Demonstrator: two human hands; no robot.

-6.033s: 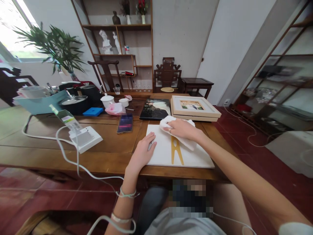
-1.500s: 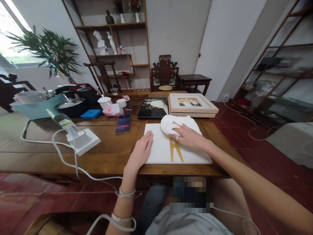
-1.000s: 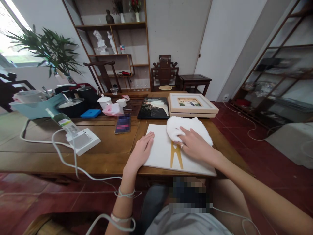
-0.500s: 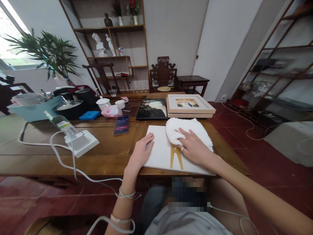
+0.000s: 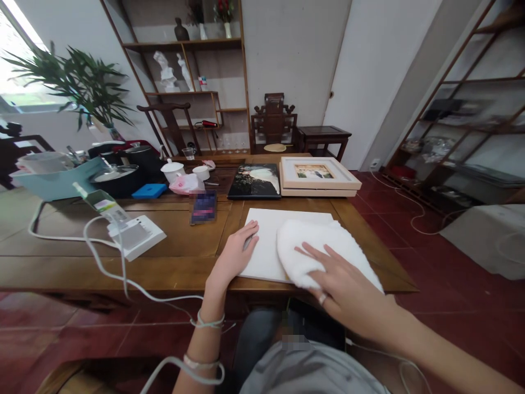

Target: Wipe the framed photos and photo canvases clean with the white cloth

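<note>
A flat white board [image 5: 262, 241] lies near the table's front edge. My left hand [image 5: 234, 254] rests on the board's left edge, its fingers stretched out over the top. With fingers spread, my right hand [image 5: 334, 279] presses down on a fluffy white towel [image 5: 297, 243] and holds it against the board. The towel covers the board's right part and reaches down past its front edge. The yellow forked piece on the board is almost wholly hidden under it.
Behind the board lie a dark photo panel [image 5: 254, 181] and light wooden picture frames [image 5: 346, 183]. To the left are a phone [image 5: 203, 207], an opened white box [image 5: 143, 238], a white cable [image 5: 92, 257], a teapot [image 5: 172, 171] and a blue basket [image 5: 53, 183].
My right hand has pulled the towel towards me and slightly right, over the yellow forked piece. The board's back right part now shows. My left hand has stayed in place.
</note>
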